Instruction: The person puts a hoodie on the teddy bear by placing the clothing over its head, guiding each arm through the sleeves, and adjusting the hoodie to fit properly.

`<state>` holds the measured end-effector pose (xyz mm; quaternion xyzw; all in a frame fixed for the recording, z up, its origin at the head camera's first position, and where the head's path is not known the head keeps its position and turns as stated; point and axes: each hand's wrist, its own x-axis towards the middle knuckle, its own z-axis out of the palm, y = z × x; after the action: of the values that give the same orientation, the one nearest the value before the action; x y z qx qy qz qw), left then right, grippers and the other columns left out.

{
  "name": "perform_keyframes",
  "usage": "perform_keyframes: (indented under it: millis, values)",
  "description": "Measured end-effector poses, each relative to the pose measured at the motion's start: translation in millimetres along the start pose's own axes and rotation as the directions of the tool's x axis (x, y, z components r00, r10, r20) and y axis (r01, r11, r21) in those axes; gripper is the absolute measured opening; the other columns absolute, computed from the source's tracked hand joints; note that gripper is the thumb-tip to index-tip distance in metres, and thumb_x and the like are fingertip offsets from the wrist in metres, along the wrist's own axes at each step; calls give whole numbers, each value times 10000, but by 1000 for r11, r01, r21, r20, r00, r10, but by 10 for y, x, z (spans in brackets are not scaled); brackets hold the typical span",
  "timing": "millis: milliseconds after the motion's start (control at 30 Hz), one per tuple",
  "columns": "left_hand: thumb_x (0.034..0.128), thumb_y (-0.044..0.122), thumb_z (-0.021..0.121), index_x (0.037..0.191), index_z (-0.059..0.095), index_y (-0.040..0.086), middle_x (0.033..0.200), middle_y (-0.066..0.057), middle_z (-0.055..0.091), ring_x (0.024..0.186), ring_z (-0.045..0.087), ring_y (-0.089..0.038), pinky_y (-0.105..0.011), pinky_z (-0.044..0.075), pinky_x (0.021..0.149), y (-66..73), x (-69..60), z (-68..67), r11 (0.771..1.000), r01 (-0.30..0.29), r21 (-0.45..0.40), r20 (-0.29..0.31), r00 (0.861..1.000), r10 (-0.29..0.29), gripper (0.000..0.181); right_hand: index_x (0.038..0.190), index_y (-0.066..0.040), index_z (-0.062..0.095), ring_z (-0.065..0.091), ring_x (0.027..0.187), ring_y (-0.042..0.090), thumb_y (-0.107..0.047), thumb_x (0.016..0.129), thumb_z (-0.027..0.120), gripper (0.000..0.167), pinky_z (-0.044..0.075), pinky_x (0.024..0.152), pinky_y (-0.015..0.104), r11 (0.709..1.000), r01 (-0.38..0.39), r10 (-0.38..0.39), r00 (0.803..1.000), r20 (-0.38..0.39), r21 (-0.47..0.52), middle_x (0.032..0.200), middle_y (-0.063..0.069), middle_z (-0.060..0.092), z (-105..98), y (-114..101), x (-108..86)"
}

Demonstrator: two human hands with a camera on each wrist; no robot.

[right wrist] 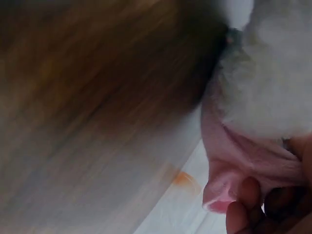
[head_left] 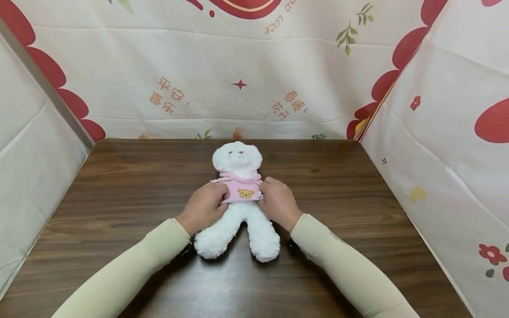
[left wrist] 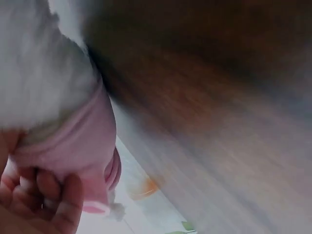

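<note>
A white plush teddy bear (head_left: 237, 158) lies on its back on the wooden table, head toward the far edge and legs spread toward me. It wears a pink hoodie (head_left: 240, 187) with a small bear face on the front. My left hand (head_left: 204, 205) pinches the left side of the hoodie near its hem. On the other side my right hand (head_left: 280, 201) grips the hoodie in the same way. Both wrist views show curled fingers at the pink cloth (left wrist: 92, 131), with white fur (right wrist: 273, 73) beside it. The bear's arms are mostly hidden.
The brown wood-grain table (head_left: 131, 185) spans the area below. A printed white cloth (head_left: 222, 66) hangs behind its far edge, and similar cloth walls (head_left: 457, 198) stand along the sides.
</note>
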<state>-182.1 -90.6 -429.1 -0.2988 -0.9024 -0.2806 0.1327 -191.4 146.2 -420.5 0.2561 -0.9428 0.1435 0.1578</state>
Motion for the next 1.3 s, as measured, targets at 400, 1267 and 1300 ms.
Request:
perform_keyframes:
  millis: [400,1267,1300]
  values:
    - [772,29,683,838,521,94,739,4,451,705,444,-193,-332,385,637,-64,-2,22,997,77,10,-81,994,-75,187,996,-89,575,473,685,134,-146,887,705,178,427,597,282,984,-43,26,995,97,171,931,27,488,-40,85,53]
    - [677,-50,643,608,469,153,836,-35,504,785,500,-294,-378,438,727,11,16,75,969,-76,234,6,997,76,276,697,-143,429,394,771,221,-75,784,756,345,356,668,302,989,147,-148,988,40,28,777,4,366,-9,-42,-2]
    - [665,-54,643,602,461,155,829,-33,506,776,506,-290,-381,429,740,14,21,76,967,-88,237,6,996,89,284,702,-139,430,399,778,223,-76,787,753,339,360,674,304,988,153,-154,987,41,20,781,7,368,-6,-37,-6]
